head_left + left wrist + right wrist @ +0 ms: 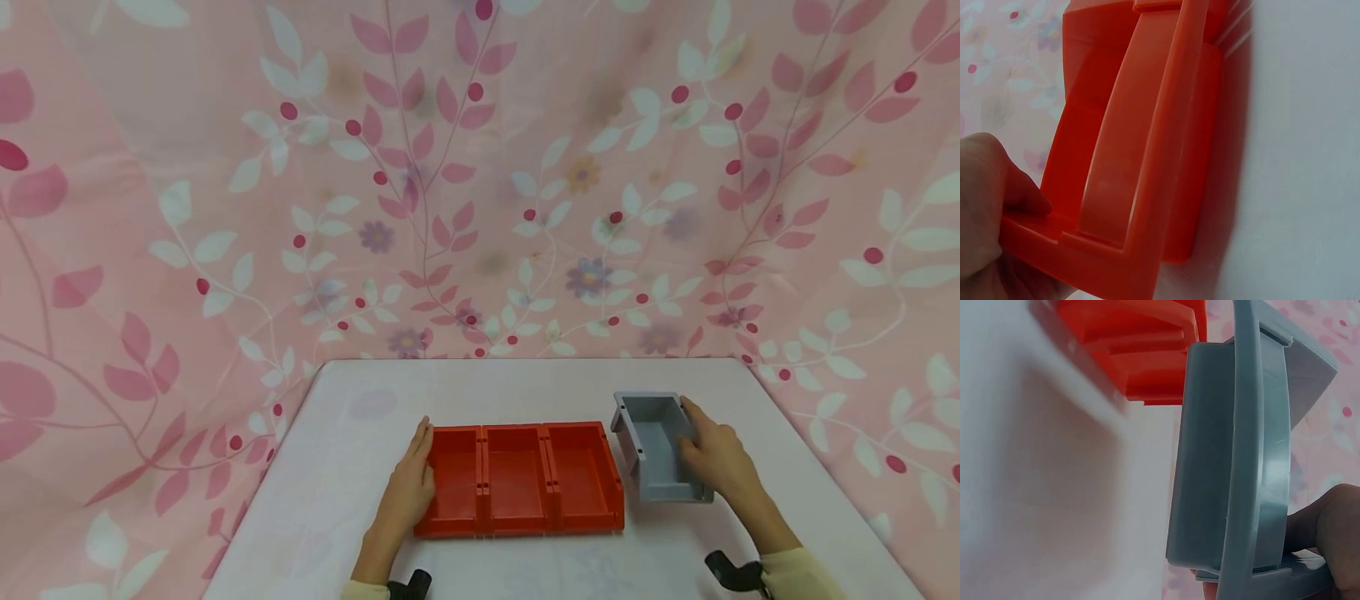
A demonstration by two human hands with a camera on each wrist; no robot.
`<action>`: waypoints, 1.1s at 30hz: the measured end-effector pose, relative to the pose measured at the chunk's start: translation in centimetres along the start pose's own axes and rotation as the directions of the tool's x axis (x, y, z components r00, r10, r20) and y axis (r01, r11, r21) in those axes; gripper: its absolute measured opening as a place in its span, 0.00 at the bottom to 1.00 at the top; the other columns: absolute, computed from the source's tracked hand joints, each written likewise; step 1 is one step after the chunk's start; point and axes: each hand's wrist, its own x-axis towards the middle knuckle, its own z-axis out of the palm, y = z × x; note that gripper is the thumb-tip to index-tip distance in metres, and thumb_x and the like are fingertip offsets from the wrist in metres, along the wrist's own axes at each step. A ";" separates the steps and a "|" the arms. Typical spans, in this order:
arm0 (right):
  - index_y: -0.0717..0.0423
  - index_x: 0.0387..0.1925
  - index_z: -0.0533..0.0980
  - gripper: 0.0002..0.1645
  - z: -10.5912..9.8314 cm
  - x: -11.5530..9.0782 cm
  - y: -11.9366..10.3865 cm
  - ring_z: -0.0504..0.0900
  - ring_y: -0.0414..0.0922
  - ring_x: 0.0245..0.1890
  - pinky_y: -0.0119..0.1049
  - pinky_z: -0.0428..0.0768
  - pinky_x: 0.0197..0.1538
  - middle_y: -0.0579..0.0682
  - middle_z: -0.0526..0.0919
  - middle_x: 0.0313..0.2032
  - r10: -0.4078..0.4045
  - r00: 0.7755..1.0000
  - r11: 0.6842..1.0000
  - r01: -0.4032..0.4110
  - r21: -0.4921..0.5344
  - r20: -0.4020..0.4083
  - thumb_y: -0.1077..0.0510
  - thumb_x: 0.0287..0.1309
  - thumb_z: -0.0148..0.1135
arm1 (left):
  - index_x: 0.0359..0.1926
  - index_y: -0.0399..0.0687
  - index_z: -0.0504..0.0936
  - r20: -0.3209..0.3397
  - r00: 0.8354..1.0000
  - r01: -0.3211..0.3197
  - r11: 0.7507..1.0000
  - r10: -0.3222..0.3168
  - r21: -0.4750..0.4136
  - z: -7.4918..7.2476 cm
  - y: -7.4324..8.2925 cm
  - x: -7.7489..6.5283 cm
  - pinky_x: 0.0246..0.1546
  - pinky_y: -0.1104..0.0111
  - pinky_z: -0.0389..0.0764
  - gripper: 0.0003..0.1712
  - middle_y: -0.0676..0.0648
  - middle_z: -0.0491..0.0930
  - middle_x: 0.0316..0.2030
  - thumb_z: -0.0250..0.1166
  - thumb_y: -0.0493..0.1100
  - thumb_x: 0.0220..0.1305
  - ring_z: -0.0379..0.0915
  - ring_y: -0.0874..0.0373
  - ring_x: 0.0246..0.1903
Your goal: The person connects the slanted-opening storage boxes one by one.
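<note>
Three red plastic storage bins (517,523) stand joined side by side on the white table. At their left end my left hand (411,483) grips the side wall, the thumb hooked inside over the rim, as the left wrist view shows. My right hand (720,454) holds a grey storage bin (675,492) by its right wall, thumb inside and fingers outside. The grey bin is raised off the table, with a shadow under it in the right wrist view. It hangs just right of the red row, slightly tilted, a narrow gap between them.
The white table (300,533) has a back edge that meets a pink leaf-patterned cloth (487,208). The cloth also hangs along both sides. A black wrist device (735,573) shows at each wrist.
</note>
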 end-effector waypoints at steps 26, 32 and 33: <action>0.73 0.71 0.61 0.37 1.6 -1.0 -0.5 0.67 0.47 0.19 0.41 0.66 0.20 0.49 0.65 0.17 0.022 0.999 0.999 -0.021 -0.030 0.026 0.66 0.62 0.57 | 0.80 0.37 0.58 0.018 0.999 0.029 0.999 -0.029 -0.018 0.0 0.0 0.0 0.68 0.52 0.65 0.38 0.43 0.53 0.80 0.56 0.28 0.72 0.55 0.45 0.76; 0.72 0.71 0.63 0.37 1.8 -0.9 -0.6 0.69 0.50 0.20 0.44 0.69 0.20 0.52 0.69 0.18 0.033 0.999 0.998 -0.032 -0.051 0.019 0.65 0.61 0.57 | 0.80 0.36 0.58 0.016 1.000 0.027 0.999 -0.027 -0.018 -0.1 0.0 0.0 0.68 0.51 0.65 0.37 0.42 0.53 0.80 0.56 0.28 0.72 0.55 0.44 0.76; 0.72 0.71 0.63 0.37 1.8 -0.9 -0.5 0.70 0.50 0.21 0.45 0.70 0.21 0.54 0.71 0.19 0.038 0.999 0.998 -0.037 -0.054 0.021 0.65 0.61 0.57 | 0.80 0.37 0.58 0.016 0.999 0.028 0.999 -0.028 -0.018 -0.1 0.0 0.0 0.68 0.51 0.65 0.37 0.42 0.54 0.80 0.56 0.28 0.72 0.55 0.45 0.76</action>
